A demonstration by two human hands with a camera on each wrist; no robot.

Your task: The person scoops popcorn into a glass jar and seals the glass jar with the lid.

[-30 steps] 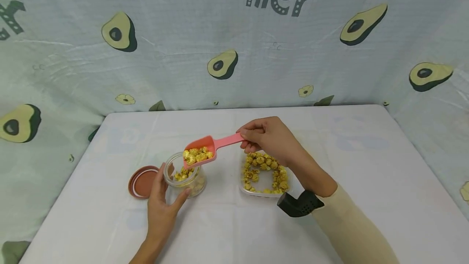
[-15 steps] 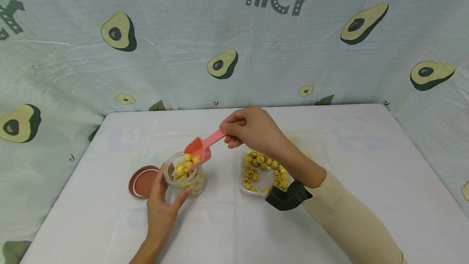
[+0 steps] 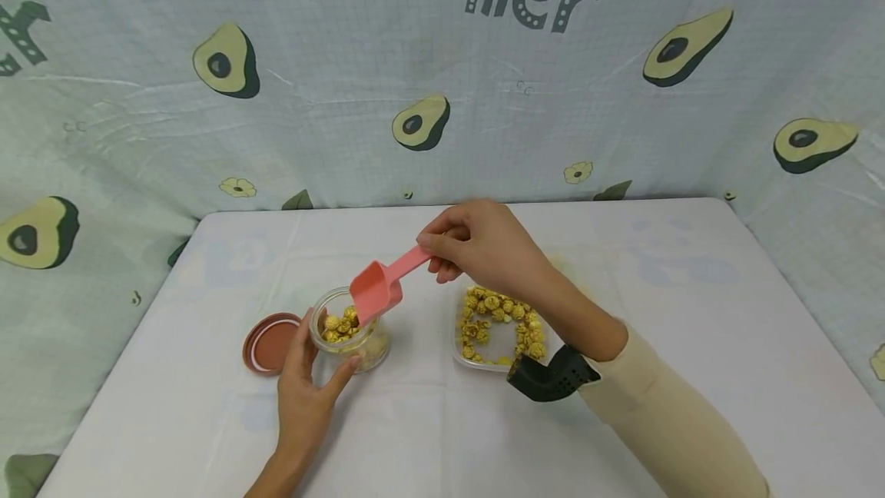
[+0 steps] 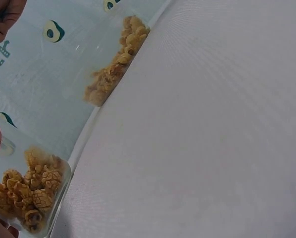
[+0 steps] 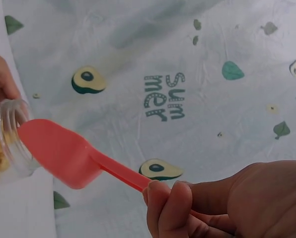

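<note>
My left hand (image 3: pixel 304 398) holds a clear jar (image 3: pixel 376 346) upright on the table, thumb on one side and fingers on the other. Yellow popcorn (image 3: pixel 339 327) fills part of it; in the left wrist view the pieces (image 4: pixel 31 193) show through the wall. My right hand (image 3: pixel 484 244) pinches the handle of a pink scoop (image 3: pixel 376 292). Its bowl tilts down over the jar's mouth, the front edge right at the rim, and no popcorn shows in it. The right wrist view shows the scoop (image 5: pixel 63 153) bare beside the jar mouth (image 5: pixel 14 139).
A reddish-brown round lid (image 3: pixel 271 343) lies left of the jar. To the right, partly under my right forearm, stands a clear plastic container (image 3: pixel 477 364) with more popcorn (image 3: pixel 532 336) along its sides. A curtain printed with avocados (image 3: pixel 420 123) hangs behind the white table (image 3: pixel 415 436).
My right hand moved left and tipped the loaded scoop over the jar. The popcorn slid out into the jar, leaving the scoop bowl bare. My left hand stayed on the jar.
</note>
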